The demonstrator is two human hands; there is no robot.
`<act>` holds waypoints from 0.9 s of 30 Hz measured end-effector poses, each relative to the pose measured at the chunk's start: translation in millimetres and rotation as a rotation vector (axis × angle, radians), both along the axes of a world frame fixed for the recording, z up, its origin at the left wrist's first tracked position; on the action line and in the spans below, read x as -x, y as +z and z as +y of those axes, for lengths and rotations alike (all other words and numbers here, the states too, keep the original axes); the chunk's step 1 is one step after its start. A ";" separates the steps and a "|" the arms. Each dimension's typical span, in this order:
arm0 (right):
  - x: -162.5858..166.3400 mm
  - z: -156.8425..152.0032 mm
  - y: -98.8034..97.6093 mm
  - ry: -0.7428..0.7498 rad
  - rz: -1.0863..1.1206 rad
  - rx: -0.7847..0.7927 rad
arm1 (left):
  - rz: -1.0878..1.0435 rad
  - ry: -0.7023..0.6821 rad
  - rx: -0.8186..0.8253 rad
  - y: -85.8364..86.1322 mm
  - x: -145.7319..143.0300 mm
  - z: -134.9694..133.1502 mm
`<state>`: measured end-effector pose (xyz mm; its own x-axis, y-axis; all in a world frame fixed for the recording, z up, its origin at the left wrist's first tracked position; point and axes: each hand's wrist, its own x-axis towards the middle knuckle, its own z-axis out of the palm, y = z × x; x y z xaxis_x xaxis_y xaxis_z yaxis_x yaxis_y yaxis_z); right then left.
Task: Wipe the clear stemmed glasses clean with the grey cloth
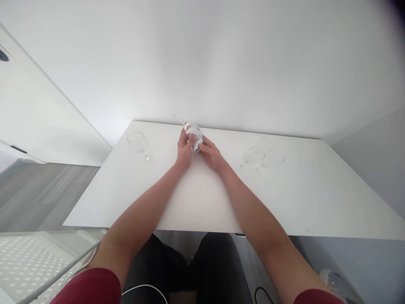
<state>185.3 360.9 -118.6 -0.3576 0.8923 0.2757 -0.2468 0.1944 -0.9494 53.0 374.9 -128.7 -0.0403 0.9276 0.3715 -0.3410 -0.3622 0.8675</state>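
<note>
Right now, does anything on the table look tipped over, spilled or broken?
Nothing spilled or visibly broken. The wine glass on the left leans rather than standing straight, and the glasses on the right seem to lie on their sides. The left hand and right hand hold a tilted glass stuffed with white cloth.

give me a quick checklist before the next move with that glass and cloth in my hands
1. Left hand has the wine glass in a firm hold: ok, its fingers wrap the bowl.
2. Right hand is on the white cloth at the bowl: ok, fingers touch it.
3. Stem is clear of the wall: cannot tell, it points away toward the wall.
4. Lone glass on the left is out of elbow range: ok, it sits apart from the left forearm.
5. Cluster of glasses on the right stands apart from the right hand: ok.
6. Held glass is clean inside: cannot tell, the cloth hides it.
</note>
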 end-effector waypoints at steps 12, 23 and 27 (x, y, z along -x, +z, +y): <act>3.0 -1.0 -10.6 -0.080 0.031 0.088 | -0.122 -0.263 0.169 -2.8 -6.9 -0.5; 6.3 4.8 -10.3 -0.240 -0.092 -0.047 | -0.173 -0.206 0.184 -11.1 -5.0 9.9; 9.4 5.4 -9.3 -0.363 -0.225 -0.200 | -0.157 -0.218 0.124 -6.7 -5.5 5.6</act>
